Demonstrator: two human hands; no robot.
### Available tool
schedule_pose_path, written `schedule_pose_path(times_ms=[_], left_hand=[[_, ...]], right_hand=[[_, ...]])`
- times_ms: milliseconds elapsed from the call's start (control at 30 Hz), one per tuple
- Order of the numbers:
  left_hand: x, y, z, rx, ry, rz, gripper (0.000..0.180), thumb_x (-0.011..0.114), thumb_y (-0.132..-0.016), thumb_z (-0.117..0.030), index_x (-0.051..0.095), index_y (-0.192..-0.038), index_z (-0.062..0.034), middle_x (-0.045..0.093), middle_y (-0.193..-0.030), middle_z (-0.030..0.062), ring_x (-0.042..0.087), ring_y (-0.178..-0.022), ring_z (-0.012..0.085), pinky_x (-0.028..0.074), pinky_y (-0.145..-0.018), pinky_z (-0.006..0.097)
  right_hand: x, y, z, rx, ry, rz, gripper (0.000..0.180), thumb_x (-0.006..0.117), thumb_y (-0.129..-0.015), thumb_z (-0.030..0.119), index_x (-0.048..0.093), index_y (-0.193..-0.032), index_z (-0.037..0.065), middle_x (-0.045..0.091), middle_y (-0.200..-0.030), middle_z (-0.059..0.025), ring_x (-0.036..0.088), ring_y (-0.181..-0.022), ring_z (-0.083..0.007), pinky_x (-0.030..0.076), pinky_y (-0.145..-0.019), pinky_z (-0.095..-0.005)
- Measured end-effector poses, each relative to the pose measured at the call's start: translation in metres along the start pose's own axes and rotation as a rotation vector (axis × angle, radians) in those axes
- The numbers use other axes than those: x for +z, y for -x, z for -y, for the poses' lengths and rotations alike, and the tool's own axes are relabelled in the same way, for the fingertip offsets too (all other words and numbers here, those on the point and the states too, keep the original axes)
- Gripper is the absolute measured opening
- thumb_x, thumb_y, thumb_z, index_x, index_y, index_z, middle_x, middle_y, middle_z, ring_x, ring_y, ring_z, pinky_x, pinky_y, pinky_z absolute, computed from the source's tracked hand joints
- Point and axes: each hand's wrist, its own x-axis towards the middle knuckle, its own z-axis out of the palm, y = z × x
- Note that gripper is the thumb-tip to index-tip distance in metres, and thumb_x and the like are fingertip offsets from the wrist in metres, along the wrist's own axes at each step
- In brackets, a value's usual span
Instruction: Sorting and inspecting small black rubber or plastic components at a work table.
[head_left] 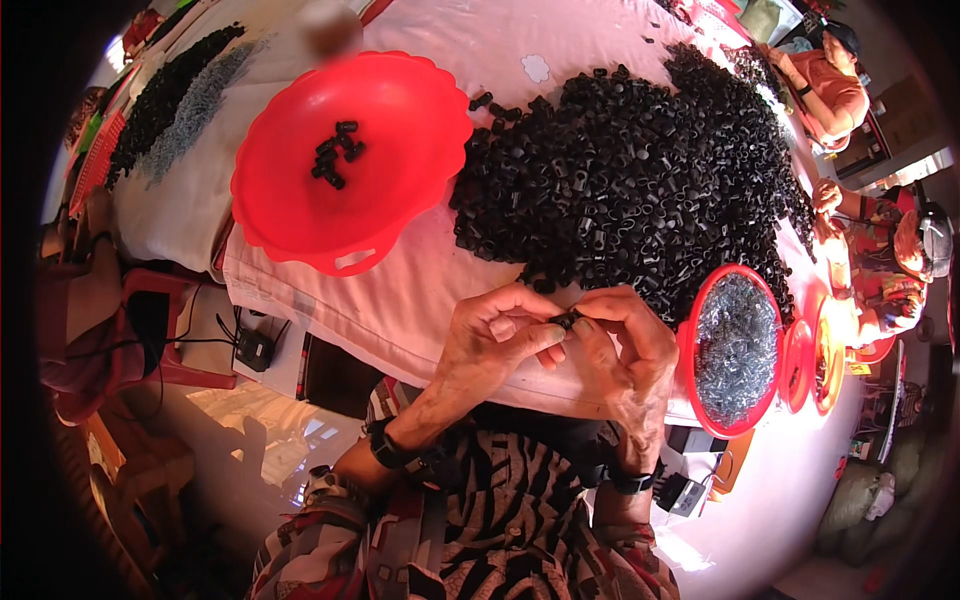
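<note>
A small black plastic piece [566,320] is pinched between the fingertips of both my hands, just past the table's near edge. My left hand [500,335] grips it from the left with thumb and forefinger. From the other side my right hand [630,350] closes its thumb and fingers on it, so most of the piece is hidden. Beyond my hands spreads a big heap of small black plastic pieces [630,170]. To the left lies a red scalloped bowl [410,110] with several black pieces [340,153] at its bottom.
A red-rimmed basin [690,375] of thin clear bits stands by the table edge at right, beside smaller red dishes [797,365]. People sit along the right side, one in an orange shirt [835,90]. Black and grey piles [180,100] lie far left; a red stool [160,300] stands below.
</note>
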Motion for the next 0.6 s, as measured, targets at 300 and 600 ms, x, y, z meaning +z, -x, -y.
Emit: schedule_pose_path(times_ms=[300, 600], left_hand=[[-0.0004, -0.0025, -0.0027, -0.009, -0.007, 0.009, 0.014, 0.067, -0.092, 0.002, 0.065, -0.106, 0.0041, 0.072, -0.094, 0.0120, 0.069, -0.078, 0.0156, 0.058, -0.070, 0.028], [-0.0001, -0.0033, -0.0033, -0.021, 0.000, 0.010, 0.013, 0.067, -0.094, -0.002, 0.066, -0.106, 0.0032, 0.072, -0.093, 0.0118, 0.069, -0.078, 0.0151, 0.057, -0.070, 0.028]], right_hand=[[0.0020, -0.0027, -0.0064, 0.054, -0.154, -0.011, 0.018, 0.064, -0.085, -0.012, 0.067, -0.100, -0.003, 0.066, -0.097, -0.0094, 0.067, -0.082, -0.0125, 0.054, -0.071, -0.0240], [0.0060, 0.0042, -0.0036, 0.156, -0.261, -0.099, 0.018, 0.063, -0.086, -0.013, 0.068, -0.101, -0.005, 0.066, -0.100, -0.0093, 0.067, -0.088, -0.0129, 0.056, -0.076, -0.0243]])
